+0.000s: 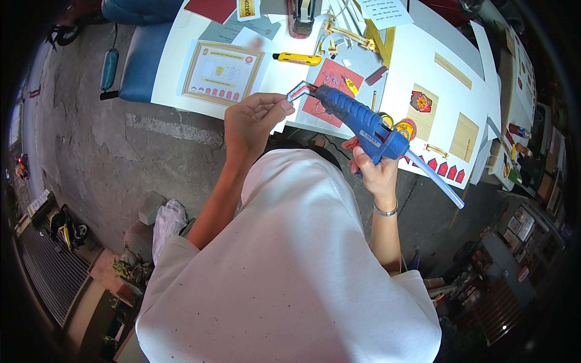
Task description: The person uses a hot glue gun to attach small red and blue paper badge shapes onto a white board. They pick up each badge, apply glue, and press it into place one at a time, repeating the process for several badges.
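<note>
In my right hand (376, 166) is a blue glue gun (357, 118), its fingers wrapped round the handle. A clear glue stick (437, 181) sticks out of the gun's back end. My left hand (257, 118) pinches a small angular piece (298, 91), pale-edged with red on it, between thumb and fingertips. The gun's nozzle points left and is at or very close to this piece; whether they touch I cannot tell. Both hands are above the table's near edge. Beyond them lies a yellow utility knife (298, 58).
On the white table (167, 85) lie a gold-framed certificate (221, 71), a red sheet (324, 115) and a tape dispenser (301, 18). Red shield-shaped pieces (442, 168) and tan panels (464, 136) rest at the right. A blue seat (145, 60) stands by the left edge.
</note>
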`<act>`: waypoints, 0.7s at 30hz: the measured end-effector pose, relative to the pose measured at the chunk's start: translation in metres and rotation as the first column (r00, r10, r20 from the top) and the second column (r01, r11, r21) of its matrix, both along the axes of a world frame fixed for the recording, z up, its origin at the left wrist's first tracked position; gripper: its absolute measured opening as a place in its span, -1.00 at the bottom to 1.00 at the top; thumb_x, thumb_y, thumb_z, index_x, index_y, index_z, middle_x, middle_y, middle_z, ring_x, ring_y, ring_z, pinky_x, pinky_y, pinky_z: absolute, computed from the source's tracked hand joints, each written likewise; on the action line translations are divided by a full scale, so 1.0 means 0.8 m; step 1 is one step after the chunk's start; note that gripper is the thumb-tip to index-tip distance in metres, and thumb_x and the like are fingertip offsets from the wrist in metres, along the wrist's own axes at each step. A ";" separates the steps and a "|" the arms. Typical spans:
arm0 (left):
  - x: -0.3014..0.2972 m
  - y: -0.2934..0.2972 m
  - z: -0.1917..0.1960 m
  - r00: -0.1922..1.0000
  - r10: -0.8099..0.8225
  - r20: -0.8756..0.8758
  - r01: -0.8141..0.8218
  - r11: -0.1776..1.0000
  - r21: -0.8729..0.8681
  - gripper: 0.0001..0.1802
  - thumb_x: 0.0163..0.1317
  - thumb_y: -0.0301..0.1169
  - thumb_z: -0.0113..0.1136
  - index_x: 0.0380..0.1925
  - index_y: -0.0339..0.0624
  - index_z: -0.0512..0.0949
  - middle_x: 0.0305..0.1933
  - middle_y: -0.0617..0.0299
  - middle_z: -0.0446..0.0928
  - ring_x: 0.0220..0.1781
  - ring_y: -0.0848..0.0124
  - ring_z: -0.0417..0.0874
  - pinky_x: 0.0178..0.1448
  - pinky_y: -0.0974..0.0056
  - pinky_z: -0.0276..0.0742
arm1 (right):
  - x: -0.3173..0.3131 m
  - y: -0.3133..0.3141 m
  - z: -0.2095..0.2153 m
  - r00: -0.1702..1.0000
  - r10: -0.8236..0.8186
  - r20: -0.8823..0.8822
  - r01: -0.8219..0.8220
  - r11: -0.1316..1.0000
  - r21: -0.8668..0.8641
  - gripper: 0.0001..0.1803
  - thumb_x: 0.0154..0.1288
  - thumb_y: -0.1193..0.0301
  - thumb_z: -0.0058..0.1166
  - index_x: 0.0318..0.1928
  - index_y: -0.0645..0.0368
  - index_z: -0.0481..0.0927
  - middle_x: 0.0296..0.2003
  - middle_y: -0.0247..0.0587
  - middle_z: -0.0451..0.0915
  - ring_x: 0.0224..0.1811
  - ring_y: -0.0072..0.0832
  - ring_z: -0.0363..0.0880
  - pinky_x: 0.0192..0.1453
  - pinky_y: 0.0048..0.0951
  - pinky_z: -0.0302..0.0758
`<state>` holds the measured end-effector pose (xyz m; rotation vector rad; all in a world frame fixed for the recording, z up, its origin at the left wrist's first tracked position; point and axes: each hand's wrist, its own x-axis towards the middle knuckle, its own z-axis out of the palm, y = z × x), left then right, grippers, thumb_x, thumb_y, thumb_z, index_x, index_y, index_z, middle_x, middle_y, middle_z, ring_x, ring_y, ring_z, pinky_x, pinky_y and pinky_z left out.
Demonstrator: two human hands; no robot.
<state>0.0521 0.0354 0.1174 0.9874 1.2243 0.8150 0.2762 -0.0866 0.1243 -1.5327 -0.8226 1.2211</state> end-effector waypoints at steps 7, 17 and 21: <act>0.001 0.000 0.001 1.000 0.013 -0.008 -0.013 1.000 0.014 -0.78 0.35 -0.60 0.30 -0.07 -0.57 0.63 -0.17 -0.11 0.75 -0.11 0.22 0.84 0.00 0.33 0.81 | 0.003 -0.008 -0.003 0.995 0.057 0.080 -0.058 0.998 0.010 -0.71 0.27 0.47 0.10 -0.05 0.39 0.61 -0.25 -0.05 0.72 -0.55 -0.63 0.56 -0.46 -0.53 0.58; 0.001 -0.002 0.000 1.000 0.023 0.013 -0.023 1.000 0.000 -0.78 0.36 -0.55 0.33 -0.08 -0.53 0.66 -0.20 -0.03 0.76 -0.13 0.33 0.83 -0.04 0.37 0.72 | 0.005 -0.015 -0.005 0.997 0.029 0.074 -0.029 1.000 -0.002 -0.73 0.28 0.45 0.12 -0.07 0.37 0.60 -0.25 -0.08 0.72 -0.54 -0.64 0.56 -0.46 -0.55 0.57; 0.001 -0.004 -0.001 0.999 0.029 0.028 -0.029 1.000 -0.002 -0.78 0.35 -0.56 0.33 -0.09 -0.53 0.66 -0.21 -0.03 0.76 -0.13 0.33 0.83 -0.04 0.38 0.72 | 0.004 -0.015 -0.005 0.999 -0.005 0.045 0.005 1.000 0.001 -0.76 0.28 0.46 0.17 -0.10 0.34 0.62 -0.32 -0.21 0.70 -0.53 -0.66 0.54 -0.44 -0.55 0.51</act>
